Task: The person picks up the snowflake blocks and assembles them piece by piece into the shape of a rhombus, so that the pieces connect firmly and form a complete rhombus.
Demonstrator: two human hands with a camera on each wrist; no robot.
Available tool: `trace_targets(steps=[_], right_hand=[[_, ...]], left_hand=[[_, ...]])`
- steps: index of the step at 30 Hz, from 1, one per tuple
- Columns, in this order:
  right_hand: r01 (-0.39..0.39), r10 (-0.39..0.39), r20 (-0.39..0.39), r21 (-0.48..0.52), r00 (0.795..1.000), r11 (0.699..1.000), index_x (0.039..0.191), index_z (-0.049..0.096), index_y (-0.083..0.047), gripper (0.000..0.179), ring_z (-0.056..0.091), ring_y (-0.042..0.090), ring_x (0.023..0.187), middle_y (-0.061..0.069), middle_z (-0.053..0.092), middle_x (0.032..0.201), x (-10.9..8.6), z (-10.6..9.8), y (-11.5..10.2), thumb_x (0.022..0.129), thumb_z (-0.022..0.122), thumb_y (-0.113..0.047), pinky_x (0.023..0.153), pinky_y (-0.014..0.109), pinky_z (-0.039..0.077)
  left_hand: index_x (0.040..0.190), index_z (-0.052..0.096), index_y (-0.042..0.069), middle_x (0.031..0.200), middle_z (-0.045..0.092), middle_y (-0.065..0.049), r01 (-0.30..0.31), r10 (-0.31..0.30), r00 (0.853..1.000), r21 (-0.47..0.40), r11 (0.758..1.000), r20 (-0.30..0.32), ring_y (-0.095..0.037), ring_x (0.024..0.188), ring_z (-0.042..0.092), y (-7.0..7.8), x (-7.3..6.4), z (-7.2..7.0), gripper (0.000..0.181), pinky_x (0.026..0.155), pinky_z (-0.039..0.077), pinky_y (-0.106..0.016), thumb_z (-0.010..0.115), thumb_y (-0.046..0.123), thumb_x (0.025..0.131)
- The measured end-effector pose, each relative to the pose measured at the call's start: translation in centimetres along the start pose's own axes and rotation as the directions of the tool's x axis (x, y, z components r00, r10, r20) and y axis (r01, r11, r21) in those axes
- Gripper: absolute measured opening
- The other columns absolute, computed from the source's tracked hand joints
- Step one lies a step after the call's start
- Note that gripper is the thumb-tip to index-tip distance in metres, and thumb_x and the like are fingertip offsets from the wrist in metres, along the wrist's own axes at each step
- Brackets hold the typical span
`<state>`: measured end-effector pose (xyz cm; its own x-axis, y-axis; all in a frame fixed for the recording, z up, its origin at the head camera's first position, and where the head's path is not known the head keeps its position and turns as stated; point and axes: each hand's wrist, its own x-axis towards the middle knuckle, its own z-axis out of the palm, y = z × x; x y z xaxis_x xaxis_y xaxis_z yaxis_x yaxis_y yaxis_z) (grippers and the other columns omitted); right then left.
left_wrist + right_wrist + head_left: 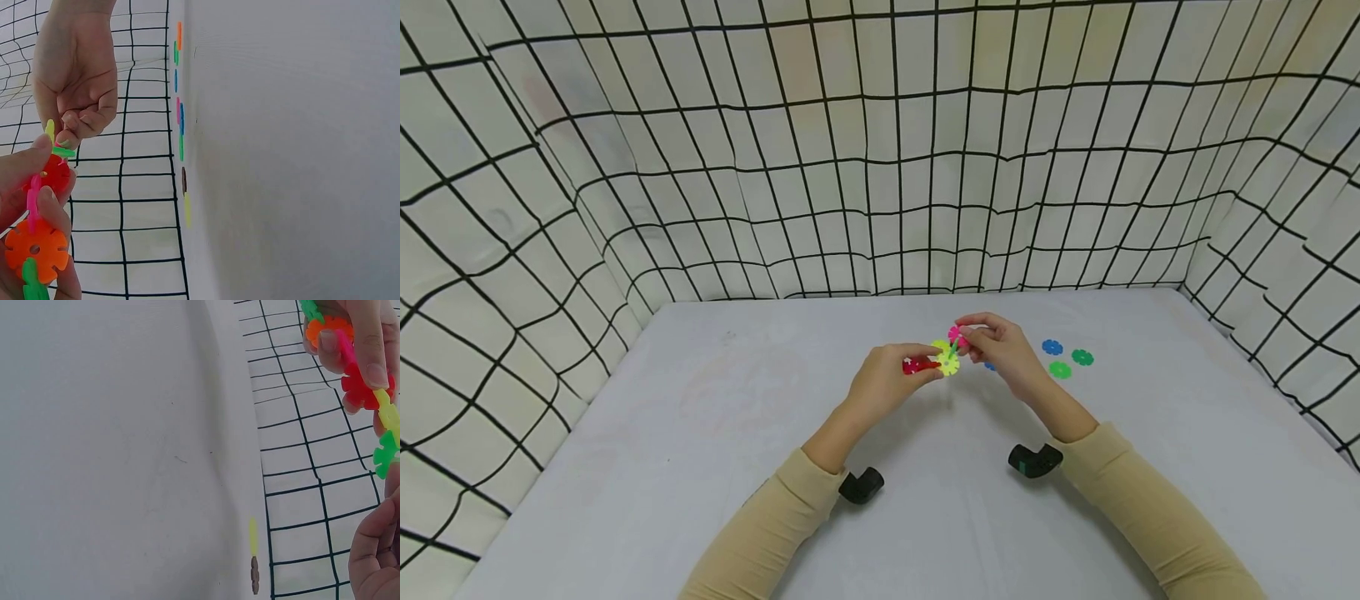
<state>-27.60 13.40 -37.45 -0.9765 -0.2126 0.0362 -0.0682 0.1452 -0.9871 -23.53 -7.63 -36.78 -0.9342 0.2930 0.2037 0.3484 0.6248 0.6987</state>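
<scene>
My left hand (891, 375) grips a chain of slotted flower-shaped plastic discs joined edge to edge. In the left wrist view an orange disc (35, 249), a pink disc (33, 200) and a red disc (56, 175) lie along its fingers. The chain goes on past the thumb with a yellow disc (387, 412) and a green disc (384, 453) in the right wrist view. At that far end, my right hand (1000, 346) pinches a pink disc (957, 336) against the green one. Its fingertips partly hide that pink disc, so whether the two interlock is unclear.
Right of the hands, a blue disc (1052, 346), a dark green disc (1082, 357) and a light green disc (1060, 370) lie on the white table (737, 458). Black net (895, 158) encloses the back and sides. Black elbow-shaped pieces (1036, 461) sit at both cuffs.
</scene>
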Motion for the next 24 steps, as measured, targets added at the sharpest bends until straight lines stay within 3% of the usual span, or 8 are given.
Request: trace_targets(steps=[15, 20, 24], right_hand=[[-0.01, 0.009, -0.03, -0.022, 1.0, 1.0, 0.136, 0.057, 0.002, 0.034, 0.06, 0.018, 0.076, -0.001, 0.069, 0.085, 0.1, -0.1, -0.1, 0.108, 0.054, -0.017, 0.072, 0.018, 0.052], [-0.004, 0.001, -0.054, -0.053, 0.999, 0.999, 0.138, 0.056, 0.004, 0.04, 0.055, 0.016, 0.076, 0.003, 0.063, 0.088, 0.7, -1.1, 0.5, 0.11, 0.051, -0.024, 0.073, 0.018, 0.052], [-0.016, 0.012, -0.027, -0.134, 1.0, 0.991, 0.139, 0.055, 0.004, 0.039, 0.055, 0.019, 0.08, 0.011, 0.064, 0.095, 1.3, -2.4, 1.0, 0.109, 0.053, -0.022, 0.079, 0.026, 0.053]], left_hand=[[0.123, 0.076, 0.012, 0.12, 0.072, -0.01, -0.009, 0.009, 1.0, -0.012, 1.0, -0.001, -0.018, 0.084, 0.061, 0.0, 0.0, 0.0, 0.036, 0.06, 0.049, -0.025, 0.081, 0.025, 0.091], [0.124, 0.076, 0.012, 0.123, 0.072, -0.011, 0.002, -0.002, 1.0, -0.02, 1.0, -0.002, -0.021, 0.092, 0.063, 0.1, 0.0, 0.0, 0.036, 0.062, 0.051, -0.025, 0.081, 0.025, 0.091], [0.123, 0.076, 0.014, 0.125, 0.071, -0.009, 0.013, -0.013, 1.0, -0.016, 1.0, -0.002, -0.024, 0.105, 0.064, 0.2, -0.1, -0.1, 0.035, 0.068, 0.054, -0.027, 0.081, 0.025, 0.09]])
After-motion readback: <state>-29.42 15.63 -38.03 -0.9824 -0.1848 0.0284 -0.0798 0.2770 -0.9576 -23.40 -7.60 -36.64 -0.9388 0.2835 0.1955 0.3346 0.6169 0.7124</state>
